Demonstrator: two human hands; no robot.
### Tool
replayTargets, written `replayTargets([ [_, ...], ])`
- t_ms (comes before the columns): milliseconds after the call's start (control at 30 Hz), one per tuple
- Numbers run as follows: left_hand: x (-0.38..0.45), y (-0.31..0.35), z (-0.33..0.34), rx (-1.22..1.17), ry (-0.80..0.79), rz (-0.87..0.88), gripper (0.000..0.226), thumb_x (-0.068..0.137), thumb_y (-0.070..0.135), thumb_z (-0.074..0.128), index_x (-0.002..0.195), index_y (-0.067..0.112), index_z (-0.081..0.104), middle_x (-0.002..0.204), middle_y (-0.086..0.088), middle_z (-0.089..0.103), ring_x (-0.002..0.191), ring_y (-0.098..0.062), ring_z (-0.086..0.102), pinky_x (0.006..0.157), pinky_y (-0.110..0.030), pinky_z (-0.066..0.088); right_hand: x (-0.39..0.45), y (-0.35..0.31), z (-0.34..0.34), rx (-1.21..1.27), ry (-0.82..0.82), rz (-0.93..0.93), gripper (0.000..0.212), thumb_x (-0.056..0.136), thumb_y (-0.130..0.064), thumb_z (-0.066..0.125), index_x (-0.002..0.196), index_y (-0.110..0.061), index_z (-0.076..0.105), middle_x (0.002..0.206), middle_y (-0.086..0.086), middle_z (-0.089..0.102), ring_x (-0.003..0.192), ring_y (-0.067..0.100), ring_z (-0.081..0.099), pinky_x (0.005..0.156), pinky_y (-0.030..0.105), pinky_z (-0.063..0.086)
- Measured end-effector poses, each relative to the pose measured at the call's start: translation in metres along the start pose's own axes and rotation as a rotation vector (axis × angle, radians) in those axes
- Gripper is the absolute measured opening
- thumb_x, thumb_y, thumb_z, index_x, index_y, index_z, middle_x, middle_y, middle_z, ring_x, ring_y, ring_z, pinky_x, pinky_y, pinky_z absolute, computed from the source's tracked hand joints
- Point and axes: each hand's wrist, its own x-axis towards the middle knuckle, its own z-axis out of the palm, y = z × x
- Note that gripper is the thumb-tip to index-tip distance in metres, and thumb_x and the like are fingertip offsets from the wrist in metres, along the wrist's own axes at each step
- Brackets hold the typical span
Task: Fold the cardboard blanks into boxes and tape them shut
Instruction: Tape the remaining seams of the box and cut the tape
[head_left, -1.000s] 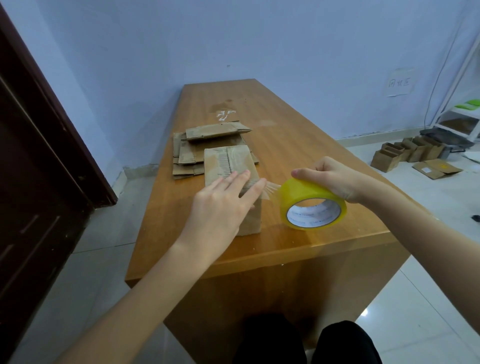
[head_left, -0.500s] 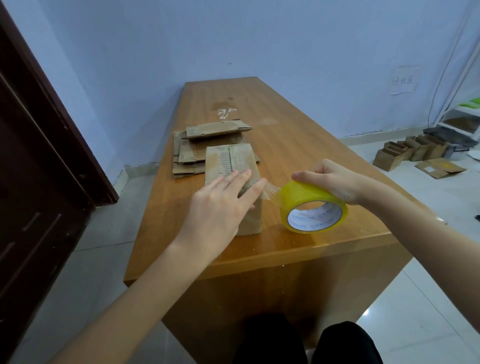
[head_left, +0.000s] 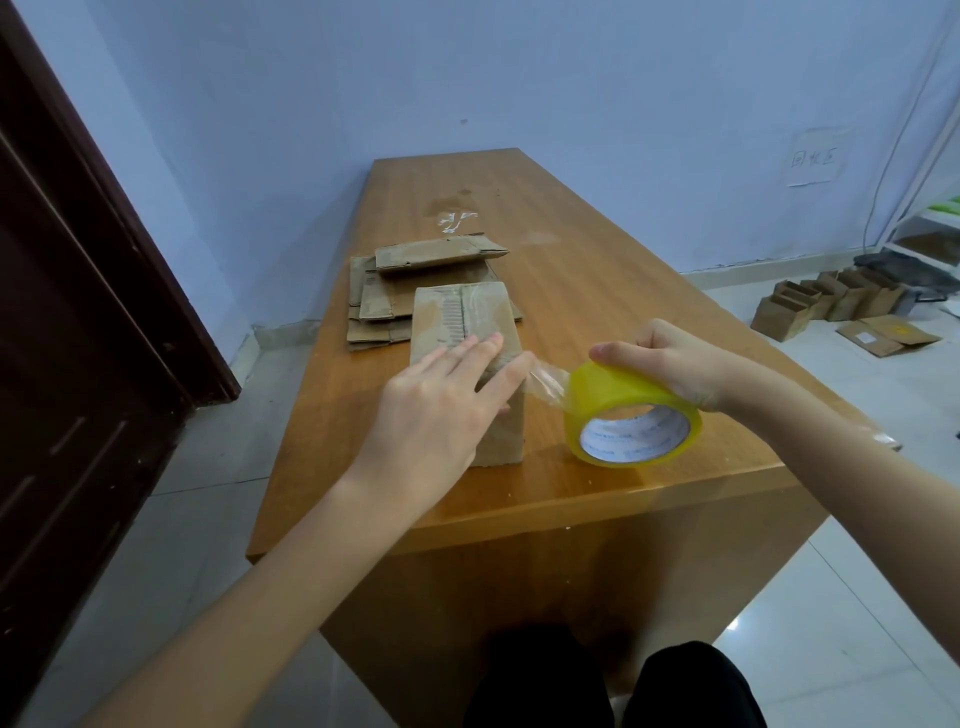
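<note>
Brown folded cardboard box (head_left: 467, 332) stands on the wooden bench (head_left: 597, 291); flat-fingered left hand (head_left: 441, 410) presses its top; right hand (head_left: 670, 358) grips the yellow tape roll (head_left: 631, 415) just beside it.

1 folded box (head_left: 467, 332), 1 tape roll (head_left: 631, 415), 1 stack of flat blanks (head_left: 384, 306), 2 hands

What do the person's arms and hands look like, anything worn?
Both forearms are bare to the frame edge: no sleeves in view. The left hand and the right hand show no gloves, rings, watch or bands. Nails look short and unpainted.
</note>
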Motion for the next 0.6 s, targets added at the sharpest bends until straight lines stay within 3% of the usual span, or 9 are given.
replayTargets([
  [167,-0.001,0.001,0.001,-0.005,-0.019,-0.017,0.046,0.08,0.021,0.072,0.124,0.015,0.061,0.117,-0.013,0.065,0.104,-0.027,0.065,0.079,-0.036,0.055,-0.002,0.003,-0.007,-0.089,-0.013,-0.001,0.056,0.095,-0.031,0.053,0.049,-0.018,0.024,0.049,-0.004,0.018,0.045,0.011,0.016,0.046,0.022,0.018],
  [333,0.001,0.001,-0.003,-0.002,-0.003,-0.024,0.059,0.076,0.028,0.075,0.13,0.013,0.056,0.116,-0.01,0.066,0.103,-0.024,0.066,0.077,-0.034,0.055,0.008,-0.005,-0.009,-0.247,-0.083,0.113,0.057,0.09,-0.058,0.047,0.054,-0.019,0.026,0.054,-0.004,0.02,0.048,0.013,0.02,0.055,0.029,0.022],
  [433,0.003,0.003,-0.005,-0.009,0.012,-0.062,0.066,0.069,0.03,0.079,0.127,0.006,0.058,0.111,-0.011,0.069,0.098,-0.024,0.068,0.074,-0.033,0.056,0.01,-0.006,-0.011,-0.251,-0.092,0.155,0.061,0.083,-0.077,0.03,0.061,-0.02,0.039,0.059,-0.008,0.038,0.058,0.011,0.043,0.072,0.03,0.038],
  [500,0.003,0.002,-0.005,-0.029,0.0,-0.059,0.06,0.07,0.028,0.08,0.123,0.005,0.061,0.114,-0.011,0.068,0.101,-0.025,0.067,0.076,-0.035,0.055,0.01,-0.007,-0.015,-0.206,-0.134,0.131,0.075,0.082,-0.078,0.023,0.065,-0.01,0.051,0.061,-0.002,0.048,0.062,0.013,0.052,0.077,0.027,0.04],
  [600,0.002,0.001,-0.004,-0.063,-0.03,-0.068,0.055,0.074,0.027,0.077,0.122,0.006,0.062,0.118,-0.01,0.066,0.105,-0.024,0.065,0.081,-0.035,0.054,0.011,-0.007,-0.017,-0.151,-0.193,0.079,0.1,0.079,-0.083,0.027,0.08,0.013,0.055,0.067,0.017,0.05,0.064,0.027,0.054,0.066,0.018,0.044],
])
